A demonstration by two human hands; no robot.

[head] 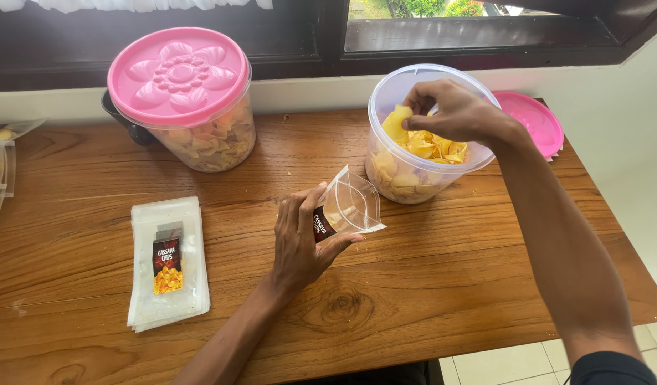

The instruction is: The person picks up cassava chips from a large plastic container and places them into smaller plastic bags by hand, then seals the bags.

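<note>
Nearest the person, the left hand (pixel 300 242) gripped a small clear pouch (pixel 351 205) with a dark label, thumb and fingers pinching its lower edge so the mouth stood open and tilted up toward the right hand. The grip took only one side of the pouch; the thin film could have sagged or folded shut, and a chip dropped at that moment would likely have bounced off onto the wooden table (pixel 442 285).

Well to the left of that hand lay a flat stack of empty labelled pouches (pixel 168 264), untouched and in no danger.

Just beyond the pouch, the right hand (pixel 453 110) reached down into the open clear tub (pixel 414 171), its fingers closed narrowly on one yellow cassava chip (pixel 396 122) lifted off the heap. The chip looked thin and brittle, so too hard a pinch might have snapped it. The wrist also lay across the tub's rim, and a quick pull back could have tipped or dragged the tub, which stood close to the pouch.

Behind the right hand lay the tub's pink lid (pixel 534 121), near the table's far corner, where a nudge from the forearm might have pushed it off. Farther left stood a second tub under a pink flower-embossed lid (pixel 178 75), shut and apart from both hands.
</note>
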